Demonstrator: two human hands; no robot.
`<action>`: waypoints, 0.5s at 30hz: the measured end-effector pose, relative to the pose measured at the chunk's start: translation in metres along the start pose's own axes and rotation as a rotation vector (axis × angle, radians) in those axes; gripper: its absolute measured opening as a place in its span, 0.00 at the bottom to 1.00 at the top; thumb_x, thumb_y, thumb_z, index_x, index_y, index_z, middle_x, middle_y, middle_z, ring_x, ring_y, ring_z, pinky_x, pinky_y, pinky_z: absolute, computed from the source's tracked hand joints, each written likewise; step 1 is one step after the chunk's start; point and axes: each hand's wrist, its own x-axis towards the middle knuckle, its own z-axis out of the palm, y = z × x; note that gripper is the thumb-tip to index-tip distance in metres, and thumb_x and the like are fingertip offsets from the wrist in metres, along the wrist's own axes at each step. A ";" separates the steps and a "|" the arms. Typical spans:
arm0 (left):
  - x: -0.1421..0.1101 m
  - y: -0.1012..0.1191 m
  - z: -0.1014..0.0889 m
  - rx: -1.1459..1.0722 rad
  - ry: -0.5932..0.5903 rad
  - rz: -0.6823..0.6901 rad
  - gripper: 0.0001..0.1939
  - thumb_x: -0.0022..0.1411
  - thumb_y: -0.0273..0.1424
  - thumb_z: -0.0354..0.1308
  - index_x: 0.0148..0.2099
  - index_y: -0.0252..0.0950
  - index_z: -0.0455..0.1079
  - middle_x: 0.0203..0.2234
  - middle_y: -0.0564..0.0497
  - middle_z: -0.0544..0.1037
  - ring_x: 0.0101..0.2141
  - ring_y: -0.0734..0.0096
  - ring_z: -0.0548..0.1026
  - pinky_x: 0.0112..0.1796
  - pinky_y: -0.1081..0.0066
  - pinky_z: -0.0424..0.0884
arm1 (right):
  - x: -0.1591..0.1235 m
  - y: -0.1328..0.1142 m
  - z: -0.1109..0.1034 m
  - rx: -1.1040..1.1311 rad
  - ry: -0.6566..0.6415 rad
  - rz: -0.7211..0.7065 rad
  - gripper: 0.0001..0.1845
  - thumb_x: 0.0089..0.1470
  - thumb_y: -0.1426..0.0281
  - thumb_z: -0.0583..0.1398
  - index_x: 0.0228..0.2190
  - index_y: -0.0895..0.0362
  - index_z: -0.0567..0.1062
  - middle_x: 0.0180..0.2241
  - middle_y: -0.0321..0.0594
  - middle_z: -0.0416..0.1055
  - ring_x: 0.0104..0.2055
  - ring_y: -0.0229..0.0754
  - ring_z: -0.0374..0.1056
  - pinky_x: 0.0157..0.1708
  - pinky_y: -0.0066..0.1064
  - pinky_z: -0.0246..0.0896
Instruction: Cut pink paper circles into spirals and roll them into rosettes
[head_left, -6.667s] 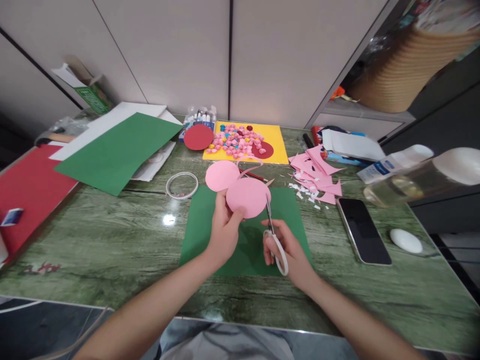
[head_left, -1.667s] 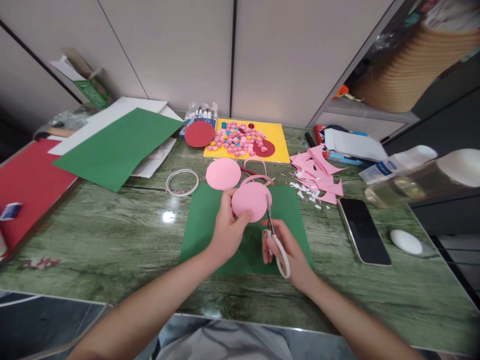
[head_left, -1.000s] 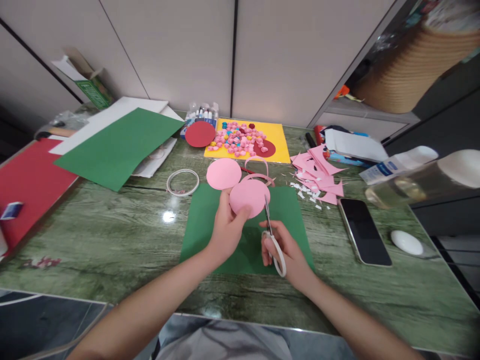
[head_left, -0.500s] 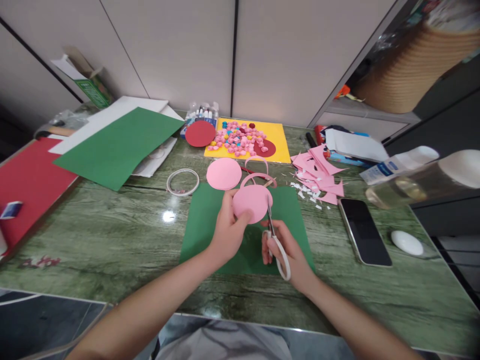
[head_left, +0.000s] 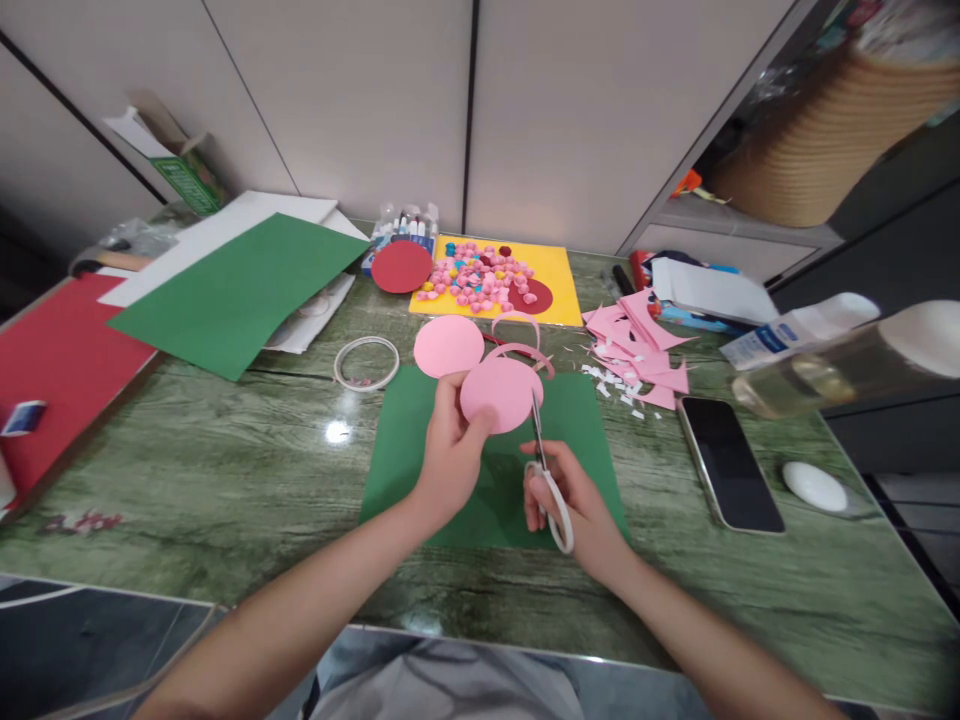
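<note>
My left hand (head_left: 454,440) pinches a pink paper circle (head_left: 501,396) by its lower left part, holding it above a green sheet (head_left: 405,470). In my right hand (head_left: 566,500) are white-handled scissors (head_left: 556,512), with the blades at the circle's right edge. A thin curled pink strip (head_left: 525,350) rises behind the circle. Just beyond my left hand lies a second pink circle (head_left: 448,347) on the table. Part of a red stick-like thing (head_left: 510,345) shows behind the strip; its kind is hidden.
Pink scraps (head_left: 637,345) and white bits lie right, near a phone (head_left: 729,465) and clear bottle (head_left: 817,375). Small pink balls (head_left: 480,275) cover a yellow sheet (head_left: 555,275) at the back. A tape roll (head_left: 366,363) and another green sheet (head_left: 247,285) are left.
The pink circle has turned a little and moved slightly up and left in my left hand. The scissors have shifted slightly left with its edge.
</note>
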 end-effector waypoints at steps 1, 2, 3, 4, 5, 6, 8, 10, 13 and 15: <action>0.000 -0.001 0.000 0.012 0.007 0.002 0.11 0.56 0.28 0.50 0.43 0.37 0.58 0.37 0.51 0.66 0.38 0.69 0.65 0.40 0.71 0.62 | 0.000 0.000 0.000 -0.005 -0.001 0.001 0.15 0.56 0.62 0.52 0.44 0.53 0.60 0.19 0.28 0.61 0.19 0.33 0.60 0.20 0.25 0.55; 0.000 -0.001 -0.001 0.024 0.013 0.002 0.11 0.56 0.29 0.49 0.43 0.37 0.58 0.37 0.51 0.66 0.38 0.69 0.65 0.40 0.71 0.62 | 0.000 -0.001 0.000 -0.010 -0.003 0.002 0.15 0.56 0.62 0.52 0.44 0.53 0.60 0.19 0.28 0.61 0.19 0.32 0.60 0.20 0.25 0.55; 0.000 -0.002 -0.001 0.036 0.018 0.002 0.11 0.56 0.29 0.49 0.43 0.37 0.58 0.37 0.51 0.66 0.38 0.69 0.65 0.41 0.70 0.62 | 0.000 -0.001 0.000 -0.013 -0.005 0.004 0.15 0.56 0.62 0.52 0.44 0.54 0.60 0.19 0.28 0.61 0.19 0.32 0.60 0.20 0.25 0.55; -0.001 -0.003 -0.001 0.045 0.021 0.003 0.11 0.56 0.29 0.49 0.44 0.37 0.58 0.37 0.51 0.66 0.38 0.69 0.65 0.41 0.70 0.62 | 0.000 -0.001 0.000 -0.013 -0.007 0.006 0.15 0.56 0.61 0.53 0.44 0.54 0.60 0.19 0.27 0.60 0.19 0.32 0.60 0.20 0.25 0.55; -0.001 -0.003 -0.001 0.050 0.021 0.004 0.12 0.56 0.29 0.49 0.44 0.38 0.58 0.37 0.51 0.66 0.39 0.68 0.64 0.41 0.69 0.61 | 0.000 -0.001 0.001 -0.011 -0.009 0.009 0.15 0.56 0.61 0.53 0.44 0.54 0.60 0.19 0.27 0.60 0.19 0.32 0.60 0.20 0.25 0.55; -0.001 -0.004 -0.001 0.051 0.020 0.005 0.12 0.56 0.28 0.48 0.45 0.38 0.58 0.38 0.51 0.66 0.39 0.68 0.64 0.42 0.69 0.61 | 0.000 -0.001 0.001 -0.006 -0.011 0.012 0.16 0.56 0.61 0.53 0.44 0.54 0.60 0.19 0.27 0.60 0.19 0.32 0.60 0.20 0.25 0.55; -0.002 -0.004 -0.002 0.043 0.014 0.007 0.13 0.55 0.27 0.47 0.45 0.38 0.58 0.39 0.50 0.66 0.40 0.67 0.64 0.43 0.68 0.61 | 0.000 -0.001 0.001 0.016 -0.014 0.011 0.16 0.56 0.60 0.53 0.44 0.53 0.60 0.20 0.27 0.59 0.19 0.32 0.60 0.19 0.25 0.54; -0.002 -0.003 -0.002 0.033 0.002 -0.001 0.14 0.54 0.25 0.47 0.45 0.38 0.59 0.39 0.51 0.66 0.41 0.67 0.64 0.43 0.68 0.60 | 0.000 0.000 0.001 0.039 -0.019 -0.004 0.17 0.55 0.59 0.53 0.44 0.53 0.59 0.22 0.28 0.59 0.19 0.32 0.60 0.20 0.25 0.54; -0.003 -0.001 -0.001 0.030 -0.026 -0.020 0.14 0.52 0.24 0.46 0.43 0.38 0.59 0.37 0.52 0.66 0.40 0.67 0.64 0.41 0.69 0.61 | -0.001 0.000 0.000 0.047 -0.021 -0.020 0.17 0.55 0.59 0.53 0.44 0.53 0.59 0.23 0.29 0.60 0.20 0.32 0.60 0.21 0.25 0.54; -0.003 0.000 -0.001 0.037 -0.036 -0.022 0.14 0.52 0.23 0.46 0.43 0.37 0.59 0.36 0.52 0.66 0.39 0.68 0.64 0.41 0.69 0.61 | -0.001 0.000 0.000 0.038 -0.020 -0.017 0.17 0.56 0.59 0.53 0.44 0.53 0.59 0.23 0.29 0.60 0.21 0.33 0.60 0.21 0.26 0.54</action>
